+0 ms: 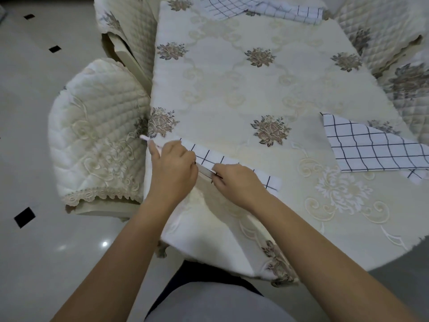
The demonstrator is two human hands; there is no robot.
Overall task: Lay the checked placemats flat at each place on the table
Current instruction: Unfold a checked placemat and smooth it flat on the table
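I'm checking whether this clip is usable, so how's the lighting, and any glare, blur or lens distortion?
Head view: dim, even light with soft shadows; one small glare spot on the floor; a fingertip of the left hand is motion-blurred; the wide lens bows the edges of the table; checks on the near mat are sharp.

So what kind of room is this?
Probably a home dining room: a big cream flower-embroidered tablecloth, chairs in quilted cream covers pushed up around it, and white dark-checked cloth placemats lying on it.
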